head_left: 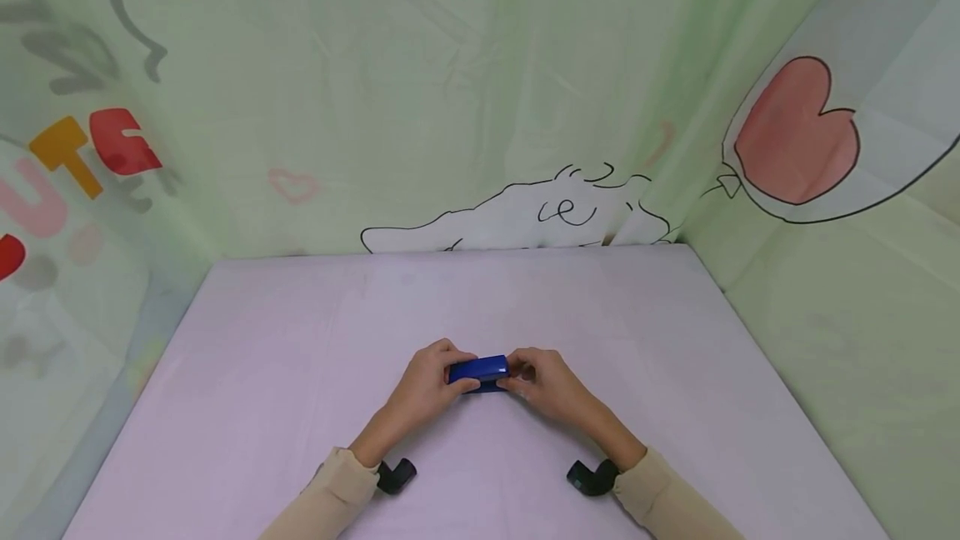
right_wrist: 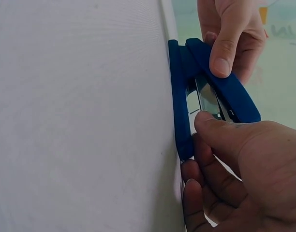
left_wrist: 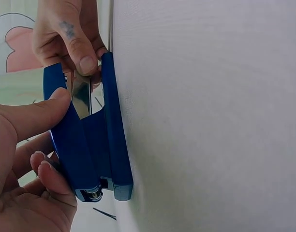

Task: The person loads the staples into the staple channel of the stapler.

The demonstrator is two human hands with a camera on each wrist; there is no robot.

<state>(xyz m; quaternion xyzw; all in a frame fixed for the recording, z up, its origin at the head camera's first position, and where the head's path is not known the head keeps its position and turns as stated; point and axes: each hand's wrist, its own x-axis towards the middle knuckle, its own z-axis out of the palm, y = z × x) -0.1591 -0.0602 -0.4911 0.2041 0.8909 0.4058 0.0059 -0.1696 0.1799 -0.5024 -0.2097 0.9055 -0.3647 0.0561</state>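
Note:
A blue stapler (head_left: pixel 483 369) stands on its base on the table, between the two hands. Its upper arm (left_wrist: pixel 73 140) is tilted up from the base (right_wrist: pixel 178 101), and a metal staple channel (left_wrist: pixel 81 96) shows in the gap. The left hand (head_left: pixel 426 386) grips the upper arm, thumb on one side and fingers on the other. At the other end, the right hand (head_left: pixel 551 383) pinches the metal channel, its thumb lying on the channel's side. Its fingertips behind the channel are partly hidden. Whether staples lie in the channel cannot be seen.
The table (head_left: pixel 300 315) has a pale lilac cover. Light green curtains (head_left: pixel 315 90) with printed drawings hang behind it and at both sides. Dark wrist cameras (head_left: pixel 397 476) sit at the beige sleeves (head_left: pixel 330 490).

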